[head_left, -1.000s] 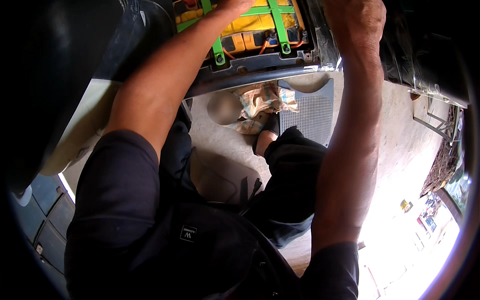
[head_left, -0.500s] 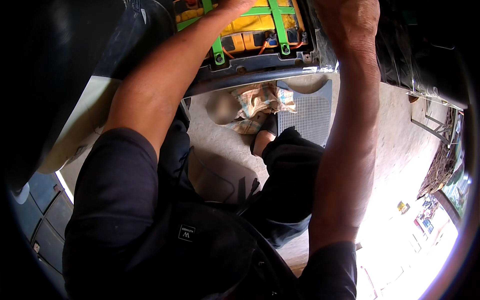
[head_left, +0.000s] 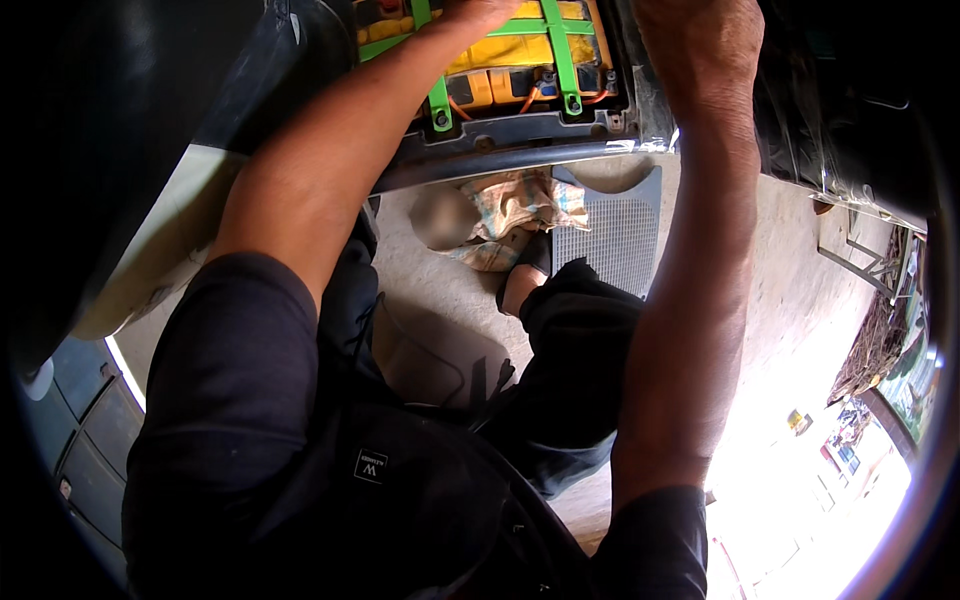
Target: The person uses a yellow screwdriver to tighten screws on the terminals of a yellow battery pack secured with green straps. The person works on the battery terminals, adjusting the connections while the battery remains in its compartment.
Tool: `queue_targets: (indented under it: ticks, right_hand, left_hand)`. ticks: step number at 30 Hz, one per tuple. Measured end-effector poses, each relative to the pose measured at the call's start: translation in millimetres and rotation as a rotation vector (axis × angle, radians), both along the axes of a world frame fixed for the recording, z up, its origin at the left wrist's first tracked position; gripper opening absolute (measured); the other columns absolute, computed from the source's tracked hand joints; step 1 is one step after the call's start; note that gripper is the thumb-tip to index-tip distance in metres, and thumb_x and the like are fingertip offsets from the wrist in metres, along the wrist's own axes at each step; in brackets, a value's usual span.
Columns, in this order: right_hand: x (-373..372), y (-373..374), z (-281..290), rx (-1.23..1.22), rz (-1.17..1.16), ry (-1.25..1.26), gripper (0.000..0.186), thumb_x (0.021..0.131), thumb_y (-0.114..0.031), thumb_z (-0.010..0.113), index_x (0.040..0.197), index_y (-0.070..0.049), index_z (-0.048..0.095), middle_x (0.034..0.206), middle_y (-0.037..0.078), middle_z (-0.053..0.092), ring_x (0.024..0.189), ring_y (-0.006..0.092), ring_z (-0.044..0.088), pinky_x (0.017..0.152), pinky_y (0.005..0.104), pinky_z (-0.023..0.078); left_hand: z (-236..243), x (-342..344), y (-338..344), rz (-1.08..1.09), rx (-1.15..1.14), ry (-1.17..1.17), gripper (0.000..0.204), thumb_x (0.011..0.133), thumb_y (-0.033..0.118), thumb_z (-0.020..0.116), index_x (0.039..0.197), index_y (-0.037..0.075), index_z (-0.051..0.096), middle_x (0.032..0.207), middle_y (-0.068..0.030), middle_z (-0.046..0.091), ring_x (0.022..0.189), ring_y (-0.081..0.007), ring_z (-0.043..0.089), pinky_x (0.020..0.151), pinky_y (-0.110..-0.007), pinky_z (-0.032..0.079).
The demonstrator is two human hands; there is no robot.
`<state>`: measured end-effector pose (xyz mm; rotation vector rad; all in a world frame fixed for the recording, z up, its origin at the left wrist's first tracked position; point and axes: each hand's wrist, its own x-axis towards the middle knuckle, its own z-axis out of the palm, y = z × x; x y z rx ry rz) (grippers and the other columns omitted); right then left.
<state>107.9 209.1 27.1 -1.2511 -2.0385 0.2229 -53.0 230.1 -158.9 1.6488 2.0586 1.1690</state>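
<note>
Over a dark compartment [head_left: 500, 127], my left hand [head_left: 490, 10] reaches the top edge of the view, where its fingers are cut off. Below and beside it are battery blocks [head_left: 490, 88] with orange faces, a yellow covering [head_left: 515, 52] and orange wires [head_left: 531, 98]. Green straps [head_left: 563, 62] cross them and are bolted at the lower ends. My right hand [head_left: 705, 40] is at the compartment's right side, knuckles toward me. Its fingers are out of sight, so whatever either hand holds or touches cannot be seen.
On the floor below the compartment lie a plaid cloth [head_left: 525, 195] and a grey perforated panel [head_left: 610, 235], near my foot. A cable [head_left: 425, 350] runs by my legs. A dark panel wrapped in clear plastic [head_left: 815, 150] stands right; a metal frame [head_left: 858, 262] and a twig pile [head_left: 868, 345] lie beyond.
The view has shifted slightly. Both hands stay at nearly the same places over the compartment, and nothing is visibly taken up or let go.
</note>
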Motion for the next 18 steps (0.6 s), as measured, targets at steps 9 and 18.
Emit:
queue_targets:
  ticks: [9, 18]
  right_hand:
    - [30, 42, 18, -0.495, -0.094, 0.165, 0.035, 0.079, -0.017, 0.07, 0.106, 0.002, 0.062, 0.091, 0.022, 0.068, 0.085, 0.0345, 0.068, 0.077, 0.0379, 0.053]
    - [-5, -5, 7, -0.001, -0.163, -0.092, 0.037, 0.078, -0.02, 0.071, 0.106, 0.003, 0.062, 0.091, 0.025, 0.068, 0.089, 0.0366, 0.067, 0.079, 0.0387, 0.053]
  left_hand:
    - [4, 0, -2, 0.005, -0.051, 0.008, 0.016, 0.083, 0.024, 0.066, 0.089, 0.009, 0.067, 0.098, -0.0161, 0.062, 0.085, -0.0348, 0.061, 0.074, -0.046, 0.048]
    - [-2, -4, 5, -0.013, 0.062, 0.014, 0.017, 0.083, 0.024, 0.067, 0.088, 0.009, 0.066, 0.099, -0.0176, 0.062, 0.088, -0.0359, 0.061, 0.076, -0.046, 0.048]
